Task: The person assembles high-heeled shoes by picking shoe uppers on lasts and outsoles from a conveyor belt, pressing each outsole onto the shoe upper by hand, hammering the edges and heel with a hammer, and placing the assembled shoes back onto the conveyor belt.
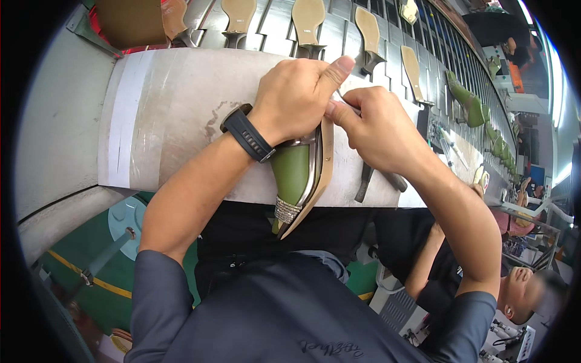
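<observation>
Work status: partial, in my judgement. I observe one green shoe [292,172] in process; it extends from beneath the left hand [295,94] toward the wearer, toe past the near edge of the bench [181,109]. The upper is shaped and carries one glittering band [286,210]; one tan sole [327,163] lies along its right side. I judge these stages done. The heel end appears to be the part left — both hands cover it, so its fit cannot be confirmed.

Hand state: the left hand is curled closed over the heel end, thumb extended. The right hand [381,124] has thumb and bent forefinger drawn together just beside it; I cannot tell what is pinched.

Count: one watch [248,133] on the left wrist; two dark handle ends [364,183], nearer the wearer than the right hand. Beyond the hands, on the metal conveyor [275,27]: five sole-and-heel units [308,21]. Farther right — more green shoes [466,100], too crowded to count.
</observation>
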Demonstrator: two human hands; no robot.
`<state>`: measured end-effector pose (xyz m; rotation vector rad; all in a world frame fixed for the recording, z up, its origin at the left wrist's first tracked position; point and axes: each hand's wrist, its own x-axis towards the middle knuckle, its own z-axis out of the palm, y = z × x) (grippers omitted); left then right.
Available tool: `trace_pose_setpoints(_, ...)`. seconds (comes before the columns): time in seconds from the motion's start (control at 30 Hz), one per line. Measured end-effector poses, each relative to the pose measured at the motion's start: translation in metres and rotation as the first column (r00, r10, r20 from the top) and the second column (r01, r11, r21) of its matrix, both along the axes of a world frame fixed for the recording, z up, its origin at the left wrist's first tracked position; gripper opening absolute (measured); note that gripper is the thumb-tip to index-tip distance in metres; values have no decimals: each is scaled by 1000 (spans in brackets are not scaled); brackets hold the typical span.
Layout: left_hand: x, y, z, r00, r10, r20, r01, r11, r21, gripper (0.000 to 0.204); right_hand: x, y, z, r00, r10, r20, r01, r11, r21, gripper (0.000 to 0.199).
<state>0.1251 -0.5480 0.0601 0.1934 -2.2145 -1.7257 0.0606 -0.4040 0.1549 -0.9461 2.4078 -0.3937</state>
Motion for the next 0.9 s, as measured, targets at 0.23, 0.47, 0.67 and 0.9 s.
trace_pose_setpoints(0.23, -2, -2, -10, 999, 23, -49, -23, 1000, -8, 44, 5, 28, -37, 985, -130, 117, 162, 933, -320, 45)
trace_pose_setpoints(0.47, 0, -4, -13, 997, 33, -65, -33, 999, 0, 39, 23, 31, -68, 824, -118, 554, 430, 766, -477, 33)
trace_pose_setpoints(0.67, -1, -2, -11, 997, 58, -59, -61, 997, -50, 40, 49, 30, -97, 847, -173, 503, 500, 580, -643, 35)
trace_pose_setpoints(0.9, 0, -4, -15, 996, 64, -56, -67, 996, -58, 39, 53, 30, -96, 791, -176, 586, 556, 609, -566, 40)
